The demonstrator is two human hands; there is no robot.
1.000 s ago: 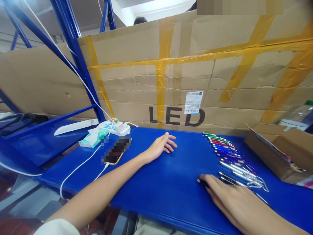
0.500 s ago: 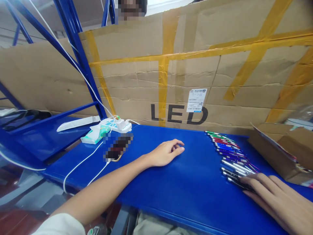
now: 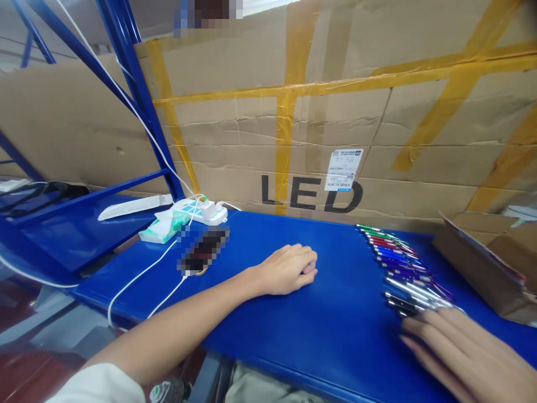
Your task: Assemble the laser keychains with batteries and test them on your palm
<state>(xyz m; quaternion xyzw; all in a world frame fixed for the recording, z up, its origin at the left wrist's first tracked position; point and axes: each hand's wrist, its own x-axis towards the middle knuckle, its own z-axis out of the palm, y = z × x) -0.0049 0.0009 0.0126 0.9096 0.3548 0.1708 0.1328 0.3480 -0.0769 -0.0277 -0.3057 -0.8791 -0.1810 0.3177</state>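
Note:
On the blue tabletop, my left hand [image 3: 288, 270] rests on its side with fingers curled in, and nothing shows in it. My right hand [image 3: 461, 347] is at the lower right, slightly blurred. Its fingertips lie at the near end of a row of pens, by the black pens [image 3: 400, 304], with the thumb a little apart from the fingers. Silver pens [image 3: 413, 289] lie just beyond, then purple, blue pens [image 3: 394, 261], red pens [image 3: 388, 242] and green pens [image 3: 373, 229], side by side. The right hand covers part of the black and silver ones.
An opened cardboard box [image 3: 482, 268] stands right of the pens. At the left lie a phone [image 3: 205, 252] on a cable, a tissue pack [image 3: 161, 228] and a white power strip [image 3: 205, 211]. A tall cardboard wall [image 3: 235, 140] marked LED closes the back; a person is partly visible above it.
My left hand's fingers have curled into a loose fist. My right hand has shifted slightly toward the near edge, and more of the black pens shows. The view has tilted slightly.

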